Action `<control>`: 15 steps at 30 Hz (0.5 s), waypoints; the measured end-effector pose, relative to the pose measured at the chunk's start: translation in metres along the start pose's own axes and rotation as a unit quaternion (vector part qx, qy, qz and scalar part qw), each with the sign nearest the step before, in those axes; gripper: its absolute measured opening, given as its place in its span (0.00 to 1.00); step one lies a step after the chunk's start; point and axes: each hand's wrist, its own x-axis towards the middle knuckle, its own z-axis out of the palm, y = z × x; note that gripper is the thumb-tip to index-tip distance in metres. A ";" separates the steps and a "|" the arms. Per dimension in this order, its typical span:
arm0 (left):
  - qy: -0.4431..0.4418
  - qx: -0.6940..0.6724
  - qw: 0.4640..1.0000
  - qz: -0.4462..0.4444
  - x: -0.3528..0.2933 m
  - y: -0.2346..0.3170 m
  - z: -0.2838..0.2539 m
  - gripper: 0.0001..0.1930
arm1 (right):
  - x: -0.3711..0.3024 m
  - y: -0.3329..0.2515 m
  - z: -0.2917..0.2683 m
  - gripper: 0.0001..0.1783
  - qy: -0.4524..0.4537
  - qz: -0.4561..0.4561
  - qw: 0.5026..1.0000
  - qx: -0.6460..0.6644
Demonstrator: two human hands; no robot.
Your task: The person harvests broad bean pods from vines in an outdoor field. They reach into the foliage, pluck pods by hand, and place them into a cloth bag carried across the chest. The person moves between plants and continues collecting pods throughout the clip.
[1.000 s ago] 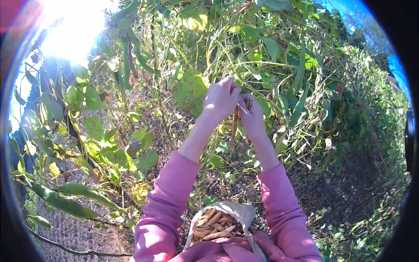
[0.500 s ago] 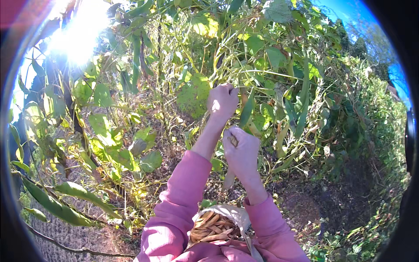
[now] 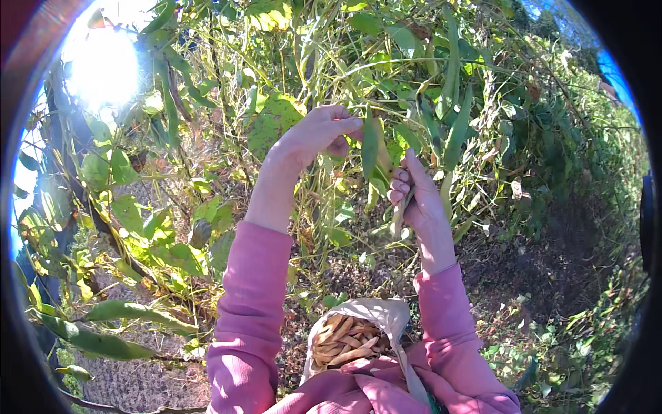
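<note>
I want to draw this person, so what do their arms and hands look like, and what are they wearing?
The left sleeve and right sleeve are pink and long, with soft wrinkles. Both stop short of the wrists. The left hand and right hand are bare: I see no gloves.

1. Hard sunlight enters from the upper left, where white sun glare [image 3: 103, 65] burns out all detail.
2. Backlit leaves [image 3: 183, 257] glow yellow-green.
3. Bright patches and shadows dapple the pink sleeves [image 3: 252, 303]; the dry pods [image 3: 341, 341] are well lit.
4. The ground [image 3: 545, 283] at right lies in deep shade.
5. Fisheye distortion curves the view inside a black rim [image 3: 652, 331]; distant foliage [image 3: 586, 145] looks soft.
</note>
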 end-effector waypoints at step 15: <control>-0.012 -0.010 1.000 0.020 -0.007 0.006 0.006 0.12 | 0.043 -0.017 0.039 0.17 -0.078 -0.178 0.880 -0.434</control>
